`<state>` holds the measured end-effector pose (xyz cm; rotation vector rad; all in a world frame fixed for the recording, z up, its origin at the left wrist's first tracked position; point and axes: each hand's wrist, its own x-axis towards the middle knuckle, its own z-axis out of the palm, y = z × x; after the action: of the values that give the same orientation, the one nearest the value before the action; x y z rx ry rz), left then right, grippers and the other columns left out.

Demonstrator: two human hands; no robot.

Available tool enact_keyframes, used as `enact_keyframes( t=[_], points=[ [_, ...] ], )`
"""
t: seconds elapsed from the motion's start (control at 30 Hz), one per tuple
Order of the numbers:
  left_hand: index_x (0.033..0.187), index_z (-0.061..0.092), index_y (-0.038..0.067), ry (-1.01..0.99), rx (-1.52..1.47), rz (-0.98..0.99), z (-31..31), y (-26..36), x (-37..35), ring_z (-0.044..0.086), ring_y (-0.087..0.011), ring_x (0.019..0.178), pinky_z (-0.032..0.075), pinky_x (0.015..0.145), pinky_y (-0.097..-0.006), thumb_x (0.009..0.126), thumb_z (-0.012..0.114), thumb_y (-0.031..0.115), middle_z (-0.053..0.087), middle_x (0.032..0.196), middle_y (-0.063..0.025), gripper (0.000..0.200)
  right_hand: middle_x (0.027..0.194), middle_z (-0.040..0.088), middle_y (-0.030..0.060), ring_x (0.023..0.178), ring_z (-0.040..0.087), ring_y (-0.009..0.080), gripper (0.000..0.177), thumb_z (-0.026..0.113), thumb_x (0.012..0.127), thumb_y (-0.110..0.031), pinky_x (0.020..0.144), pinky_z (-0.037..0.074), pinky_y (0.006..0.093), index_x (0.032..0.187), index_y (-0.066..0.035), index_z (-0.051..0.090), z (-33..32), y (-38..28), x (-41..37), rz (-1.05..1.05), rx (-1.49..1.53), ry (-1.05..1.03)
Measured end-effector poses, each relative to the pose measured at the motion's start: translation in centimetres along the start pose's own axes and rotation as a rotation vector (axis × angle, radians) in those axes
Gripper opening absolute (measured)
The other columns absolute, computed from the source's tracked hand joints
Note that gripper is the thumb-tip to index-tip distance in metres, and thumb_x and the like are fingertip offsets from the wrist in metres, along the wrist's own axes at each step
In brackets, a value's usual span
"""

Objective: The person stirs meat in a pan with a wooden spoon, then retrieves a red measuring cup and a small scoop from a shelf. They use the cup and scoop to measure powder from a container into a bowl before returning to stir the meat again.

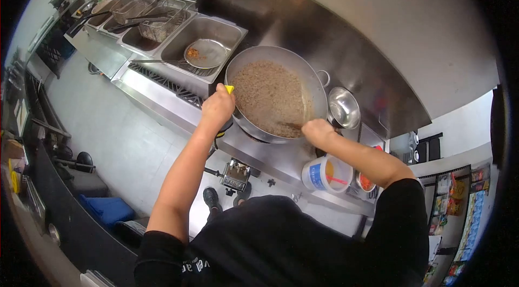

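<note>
A wide metal pot [319, 89] holds a layer of brown crumbly food that looks like ground meat [267, 89]. My left hand [217, 106] is closed at the pot's near left rim, around something yellow [230, 89], perhaps a cloth or grip; the pot's handle there is hidden. Over the near right rim, my right hand [319, 133] is wrapped round a stirring tool whose dark brown end [292, 125] dips into the food. Most of that tool is covered by my fist, so its exact kind does not show.
Left of the pot, a round strainer [206, 53] with orange bits rests over a steel basin [238, 33]. Fryer baskets [162, 19] stand beyond. A metal bowl [344, 107] sits right of the pot. Nearer me are a white bucket [313, 173] and a bowl of red food [366, 181].
</note>
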<state>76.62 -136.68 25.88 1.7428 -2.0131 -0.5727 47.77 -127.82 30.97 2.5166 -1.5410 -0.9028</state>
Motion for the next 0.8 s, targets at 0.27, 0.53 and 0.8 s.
enact_keyframes(
  t=[0.27,0.53,0.8],
  points=[
    [0.094,0.04,-0.003,0.068,-0.01,0.029,0.7,-0.5,0.2,0.063,-0.0423,0.074,0.05,0.067,-0.0501,0.091,0.047,0.028,0.063,0.076,-0.0256,0.032,0.089,0.069,0.0117,0.082,0.069,0.0264,0.019,0.053,0.082,-0.012,0.066,0.056,0.0381,0.087,-0.008,0.071,4.5,6.4,12.4,0.313,-0.117,0.203],
    [0.097,0.042,-0.003,0.06,0.03,0.027,0.5,0.0,0.0,0.064,-0.041,0.075,0.05,0.068,-0.0488,0.091,0.046,0.032,0.064,0.079,-0.0249,0.035,0.099,0.067,0.0156,0.093,0.066,0.0305,0.023,0.054,0.085,-0.019,0.076,0.053,0.0407,0.095,-0.005,0.069,-7.4,9.1,2.0,0.512,0.119,0.053],
    [0.097,0.044,-0.003,0.133,0.087,0.028,0.6,0.0,0.0,0.064,-0.0414,0.071,0.051,0.064,-0.0488,0.09,0.048,0.03,0.064,0.074,-0.0243,0.034,0.097,0.067,0.0176,0.089,0.067,0.0319,0.024,0.05,0.084,-0.014,0.076,0.054,0.0412,0.095,-0.004,0.069,2.5,11.0,13.1,0.317,0.109,0.118]
  ],
)
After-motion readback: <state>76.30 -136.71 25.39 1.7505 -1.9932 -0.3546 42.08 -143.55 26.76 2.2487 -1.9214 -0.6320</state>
